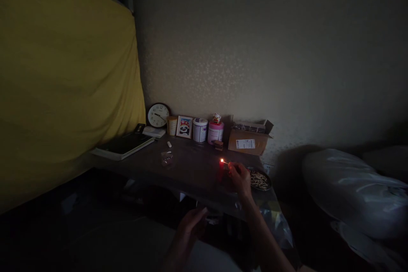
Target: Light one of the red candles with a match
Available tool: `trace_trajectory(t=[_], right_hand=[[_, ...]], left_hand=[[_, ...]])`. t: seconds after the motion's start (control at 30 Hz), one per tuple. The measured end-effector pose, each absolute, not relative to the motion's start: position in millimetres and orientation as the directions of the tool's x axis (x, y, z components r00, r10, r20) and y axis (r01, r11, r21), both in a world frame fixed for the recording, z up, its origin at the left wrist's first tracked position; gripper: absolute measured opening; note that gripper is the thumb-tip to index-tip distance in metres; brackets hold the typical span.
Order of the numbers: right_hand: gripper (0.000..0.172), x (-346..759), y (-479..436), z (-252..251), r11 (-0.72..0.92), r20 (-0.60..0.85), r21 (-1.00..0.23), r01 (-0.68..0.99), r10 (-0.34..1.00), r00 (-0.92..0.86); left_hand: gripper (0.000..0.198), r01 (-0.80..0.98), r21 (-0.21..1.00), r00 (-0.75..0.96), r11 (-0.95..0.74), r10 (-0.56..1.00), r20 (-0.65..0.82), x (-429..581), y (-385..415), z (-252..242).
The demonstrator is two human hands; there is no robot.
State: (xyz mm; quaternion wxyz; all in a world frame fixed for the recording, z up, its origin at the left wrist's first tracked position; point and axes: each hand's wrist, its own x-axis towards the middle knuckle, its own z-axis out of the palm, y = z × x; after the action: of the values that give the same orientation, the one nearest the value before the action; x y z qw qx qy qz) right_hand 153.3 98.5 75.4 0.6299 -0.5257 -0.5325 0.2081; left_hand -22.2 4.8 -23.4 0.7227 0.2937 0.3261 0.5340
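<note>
A thin lit match (225, 162) is pinched in my right hand (239, 175), its small flame pointing left. Right under the flame, a red candle (221, 171) stands on the dark table (191, 165); whether flame and wick touch is too small to tell. Just right of my right hand lies a round dish of matchsticks (259, 179). My left hand (192, 224) is raised in front of the table's near edge, dim, its fingers stretched out and holding nothing that shows.
Along the wall stand a clock (158, 115), a panda picture (184, 127), a white tin (200, 130), a pink tin (216, 132) and an open cardboard box (247, 139). A small clear packet (166, 158) lies mid-table. Plastic bags (353, 191) are at the right.
</note>
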Motion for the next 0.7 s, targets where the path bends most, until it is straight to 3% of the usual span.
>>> trace_trajectory(t=[0.43,0.7], right_hand=[[0.028,151,90,84,0.400,0.448,-0.894,0.203,0.823,0.351],[0.027,160,53,122,0.457,0.431,-0.889,-0.028,0.854,0.291]], left_hand=[[0.035,-0.558,0.779,0.199,0.285,0.958,-0.208,-22,5,-19],[0.038,-0.528,0.796,0.141,0.297,0.955,-0.263,-22,10,-30]])
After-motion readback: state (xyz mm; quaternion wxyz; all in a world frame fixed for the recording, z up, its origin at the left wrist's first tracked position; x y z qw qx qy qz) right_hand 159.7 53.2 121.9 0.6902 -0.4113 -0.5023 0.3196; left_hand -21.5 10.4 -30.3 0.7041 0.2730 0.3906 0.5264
